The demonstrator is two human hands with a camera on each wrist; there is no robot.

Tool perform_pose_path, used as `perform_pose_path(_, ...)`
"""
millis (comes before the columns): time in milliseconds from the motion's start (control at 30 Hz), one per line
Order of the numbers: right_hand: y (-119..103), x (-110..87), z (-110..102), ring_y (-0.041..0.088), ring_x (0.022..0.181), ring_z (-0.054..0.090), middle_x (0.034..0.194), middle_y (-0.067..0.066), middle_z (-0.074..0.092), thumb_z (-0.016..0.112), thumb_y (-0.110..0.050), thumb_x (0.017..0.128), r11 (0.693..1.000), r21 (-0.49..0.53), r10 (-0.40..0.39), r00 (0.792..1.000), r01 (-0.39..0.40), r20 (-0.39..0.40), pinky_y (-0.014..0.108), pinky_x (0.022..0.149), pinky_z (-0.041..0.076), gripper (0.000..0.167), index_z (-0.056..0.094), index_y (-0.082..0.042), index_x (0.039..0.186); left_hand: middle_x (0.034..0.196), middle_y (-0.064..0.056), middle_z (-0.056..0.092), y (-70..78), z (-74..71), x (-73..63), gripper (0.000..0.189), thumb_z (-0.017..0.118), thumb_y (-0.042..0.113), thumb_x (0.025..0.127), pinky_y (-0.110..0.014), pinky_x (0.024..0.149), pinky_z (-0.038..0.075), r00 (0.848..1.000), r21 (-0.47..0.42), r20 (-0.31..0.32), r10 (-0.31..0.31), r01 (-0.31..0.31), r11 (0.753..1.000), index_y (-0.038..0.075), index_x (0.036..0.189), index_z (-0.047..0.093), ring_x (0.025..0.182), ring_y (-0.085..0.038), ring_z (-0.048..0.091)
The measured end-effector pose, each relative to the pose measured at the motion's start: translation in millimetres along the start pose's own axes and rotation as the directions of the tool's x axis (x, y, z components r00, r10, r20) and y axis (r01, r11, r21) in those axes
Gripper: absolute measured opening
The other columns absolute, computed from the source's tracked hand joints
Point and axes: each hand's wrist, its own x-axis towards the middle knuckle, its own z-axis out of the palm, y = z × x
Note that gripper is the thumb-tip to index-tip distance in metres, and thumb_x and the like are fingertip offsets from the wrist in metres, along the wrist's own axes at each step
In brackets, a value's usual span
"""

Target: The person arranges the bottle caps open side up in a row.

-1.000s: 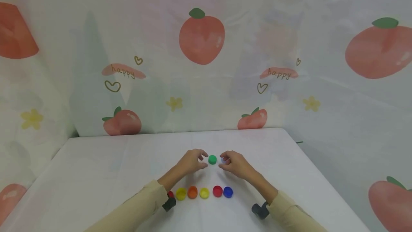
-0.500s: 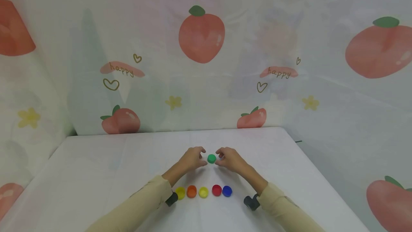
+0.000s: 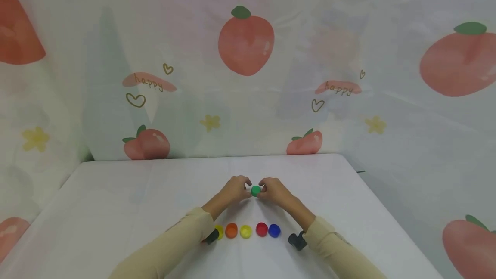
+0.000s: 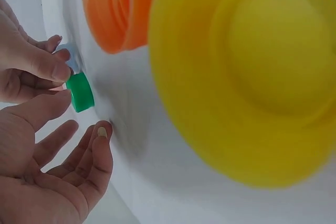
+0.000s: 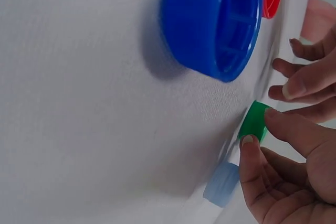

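A green bottle cap (image 3: 255, 190) lies between my two hands, toward the far side of the white table. In the right wrist view, my right hand (image 3: 276, 191) has its thumb and a curled finger at the edge of the green cap (image 5: 254, 121), pinching it. From the other side my left hand (image 3: 234, 190) reaches around the cap, with thumb and fingers spread apart; the left wrist view shows a gap between them. A light blue cap (image 5: 221, 184) sits beside the green one, hidden behind the right hand in the head view.
Nearer the person, caps stand in a row with hollow sides up: orange (image 3: 231, 230), yellow (image 3: 246, 231), red (image 3: 261, 229) and blue (image 3: 274, 230). Another yellow cap (image 3: 219, 231) is partly covered by the left wrist's black camera (image 3: 211, 237). A printed cloth (image 3: 248, 98) hangs behind the table.
Both hands have closed in on the green cap, the right hand moving left and the left hand slightly right. The light blue cap has become covered in the head view.
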Motion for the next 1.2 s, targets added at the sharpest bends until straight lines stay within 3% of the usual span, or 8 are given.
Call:
perform_pose_path(167,-3,1.9,3,0.017,0.074,0.058,0.083,0.007,0.063,0.074,-0.006,0.080,0.999,-0.039,-0.022,1.000,0.022,0.002,0.031,0.072,0.052,0.031,0.063,0.005,0.106,0.092,-0.007,0.062,2.5,2.6,4.1,0.031,0.073,0.015,0.083,-0.030,0.074,0.050,1.000,0.040,-0.006,-0.003,0.004,0.999,0.001,0.109,0.064,0.081,-0.017,0.057)
perform_pose_path(367,-5,5.1,7,0.016,0.070,0.057,0.080,0.007,0.063,0.075,-0.005,0.077,0.996,-0.058,-0.067,0.998,0.067,-0.005,0.029,0.067,0.051,0.029,0.063,0.007,0.101,0.090,-0.010,0.065,4.6,4.0,6.5,0.025,0.073,0.012,0.081,-0.033,0.076,0.050,1.000,0.088,-0.023,-0.004,0.006,0.996,-0.003,0.101,0.065,0.082,-0.020,0.060)
perform_pose_path(633,-10,6.1,11,0.014,0.067,0.053,0.080,0.007,0.062,0.075,-0.004,0.078,0.995,-0.087,-0.049,0.999,0.049,0.010,0.028,0.065,0.050,0.028,0.063,0.007,0.101,0.078,-0.008,0.062,3.3,7.9,6.8,0.018,0.071,0.008,0.082,-0.029,0.069,0.050,0.999,0.097,-0.038,0.011,-0.007,0.995,-0.004,0.093,0.066,0.069,-0.016,0.055)
perform_pose_path(800,-10,4.3,11,0.014,0.068,0.053,0.080,0.007,0.062,0.075,-0.005,0.078,0.993,-0.109,-0.056,0.998,0.056,0.000,0.028,0.066,0.049,0.025,0.063,0.005,0.098,0.081,-0.008,0.064,3.1,9.0,6.4,0.019,0.070,0.009,0.083,-0.029,0.069,0.050,0.999,0.083,-0.032,0.014,-0.012,0.996,-0.004,0.095,0.066,0.070,-0.016,0.056)
perform_pose_path(1000,-8,0.7,11,0.012,0.065,0.053,0.074,0.003,0.059,0.075,-0.009,0.079,0.993,-0.102,-0.069,0.997,0.066,-0.024,0.025,0.062,0.049,0.025,0.061,0.002,0.097,0.093,-0.007,0.064,0.6,9.6,3.1,0.025,0.069,0.011,0.083,-0.032,0.076,0.050,0.999,0.073,-0.040,0.015,-0.012,0.997,-0.001,0.104,0.065,0.083,-0.018,0.058)
perform_pose_path(1200,-8,-3.9,10,0.011,0.062,0.051,0.070,0.000,0.055,0.073,-0.008,0.080,0.995,-0.082,-0.066,0.997,0.063,-0.030,0.023,0.059,0.047,0.026,0.059,0.002,0.100,0.086,-0.001,0.060,-3.0,10.3,0.5,0.030,0.069,0.014,0.085,-0.026,0.067,0.048,0.999,0.038,-0.034,0.003,-0.002,0.999,0.004,0.113,0.062,0.074,-0.013,0.055)
